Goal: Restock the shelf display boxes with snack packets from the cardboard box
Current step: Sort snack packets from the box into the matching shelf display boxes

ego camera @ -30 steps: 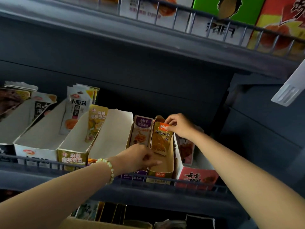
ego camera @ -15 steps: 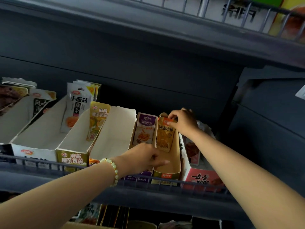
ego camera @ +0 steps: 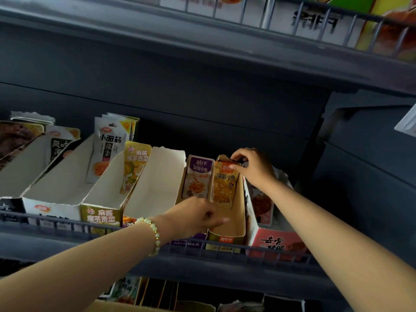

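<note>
Dark shelving [ego camera: 202,97] rises ahead. My right hand [ego camera: 253,168], arm outstretched, pinches the top of an orange packet [ego camera: 224,188] in the orange display box [ego camera: 238,215]. Below-left, my left hand [ego camera: 195,216] curls at the front of the purple display box [ego camera: 184,243]; its grip I cannot tell.

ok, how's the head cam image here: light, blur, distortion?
Head view: dim, bluish light; back panel nearly black, packet labels legible. Wide-angle bend slightly bows the upper shelf. The right hand pinching the orange packet is sharp; the cardboard box at the bottom edge is dark, cropped.
</note>
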A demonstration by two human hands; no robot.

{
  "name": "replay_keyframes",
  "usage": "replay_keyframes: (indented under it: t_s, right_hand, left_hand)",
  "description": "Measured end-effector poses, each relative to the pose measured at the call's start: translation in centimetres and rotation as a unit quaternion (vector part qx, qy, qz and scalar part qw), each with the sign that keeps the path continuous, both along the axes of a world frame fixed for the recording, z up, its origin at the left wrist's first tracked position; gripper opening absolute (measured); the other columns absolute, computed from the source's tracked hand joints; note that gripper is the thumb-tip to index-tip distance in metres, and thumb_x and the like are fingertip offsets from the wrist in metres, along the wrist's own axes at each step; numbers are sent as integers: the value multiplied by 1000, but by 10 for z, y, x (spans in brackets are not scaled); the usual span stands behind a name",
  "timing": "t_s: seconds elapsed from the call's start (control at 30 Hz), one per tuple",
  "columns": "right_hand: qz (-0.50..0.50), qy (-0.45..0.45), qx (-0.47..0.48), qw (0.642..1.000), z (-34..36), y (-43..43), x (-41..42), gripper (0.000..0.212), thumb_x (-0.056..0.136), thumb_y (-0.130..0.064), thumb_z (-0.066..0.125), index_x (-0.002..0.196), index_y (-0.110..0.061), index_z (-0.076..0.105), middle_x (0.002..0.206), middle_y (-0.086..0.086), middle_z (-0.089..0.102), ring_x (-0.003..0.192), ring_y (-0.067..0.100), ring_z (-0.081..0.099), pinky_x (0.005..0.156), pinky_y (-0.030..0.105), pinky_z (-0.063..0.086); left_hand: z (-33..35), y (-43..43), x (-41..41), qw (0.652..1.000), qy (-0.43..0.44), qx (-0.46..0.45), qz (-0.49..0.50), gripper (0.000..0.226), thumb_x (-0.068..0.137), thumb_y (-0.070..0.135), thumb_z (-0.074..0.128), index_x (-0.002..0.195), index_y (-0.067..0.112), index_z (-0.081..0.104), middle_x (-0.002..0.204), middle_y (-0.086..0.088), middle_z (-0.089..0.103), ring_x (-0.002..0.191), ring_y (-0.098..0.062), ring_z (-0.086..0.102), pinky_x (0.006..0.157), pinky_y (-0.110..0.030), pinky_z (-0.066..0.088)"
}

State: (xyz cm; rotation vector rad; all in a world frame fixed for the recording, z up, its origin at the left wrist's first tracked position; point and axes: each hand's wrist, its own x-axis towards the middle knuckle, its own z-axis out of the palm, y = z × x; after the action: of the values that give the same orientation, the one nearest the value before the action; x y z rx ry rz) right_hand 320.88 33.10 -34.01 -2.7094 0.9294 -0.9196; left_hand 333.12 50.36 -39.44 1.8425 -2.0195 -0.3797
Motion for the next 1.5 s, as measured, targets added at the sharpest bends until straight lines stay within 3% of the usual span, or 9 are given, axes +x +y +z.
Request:
replay_keyframes:
  t_s: [0.13,0.27,0.6,0.73,0.83,1.1,1.23,1.4,1.5]
  right_hand:
    - [38,10,35,999,9,24,-18,27,86,-31,68,112,-23,65,115,-9,61,107,7,52,94,36,46]
    - [68,29,62,995,13,82,-44,38,90,-38,62,126,-31,57,124,-20,52,114,-4,43,99,14,37]
    - [182,152,205,950,-63,244,-54,39,92,-46,56,130,-43,51,139,-26,43,129,-7,37,108,23,32]
    - [184,219,269,920,-115,287,-35,37,92,-49,54,128,-39,51,144,-17,41,132,3,38,111,35,33]
    - [159,297,334,880,-147,314,-13,51,93,-46,53,139,-26,42,149,-4,36,135,13,36,105,23,32]
    - [-32,330,481,812,-213,334,24,89,86,-61,55,149,-5,25,155,12,28,136,28,37,106,35,37]
    - [-62,269,511,814,-228,337,25,58,81,-37,75,120,0,55,130,21,57,113,34,59,88,39,50]
    - [-62,266,479,834,-229,330,32,38,72,-31,83,80,-16,49,85,1,61,75,14,53,57,26,38]
    - [-31,264,467,843,-220,327,35,32,73,-27,82,74,-19,51,87,1,63,78,16,58,58,25,42]
  left_hand:
    - [10,16,1,1000,-19,-9,5,42,90,57,48,104,20,64,92,7,66,84,-10,63,82,-28,54]
    - [23,61,8,999,-13,-52,9,45,88,55,50,128,34,50,106,18,58,93,0,58,86,-20,51]
    - [-38,234,72,995,-41,47,73,53,64,83,35,112,61,38,112,39,39,101,17,44,82,-4,38]
    - [-78,281,92,993,-5,61,100,80,61,96,25,115,45,54,115,26,53,105,5,54,93,-21,48]
    - [-113,298,105,987,4,122,104,99,58,98,21,122,32,58,123,16,58,111,-3,56,96,-30,48]
    - [-188,304,98,977,12,171,129,61,89,50,59,142,27,40,143,-1,45,127,-19,47,100,-35,44]
    - [-205,306,121,963,-28,225,148,72,86,56,59,147,26,34,147,0,42,131,-20,44,103,-30,41]
    - [-207,297,131,953,-193,205,116,53,95,46,50,145,30,38,140,0,50,124,-20,45,96,-31,39]
    - [-200,284,133,932,-296,177,116,33,102,38,37,129,31,54,125,1,61,117,-19,49,91,-30,37]
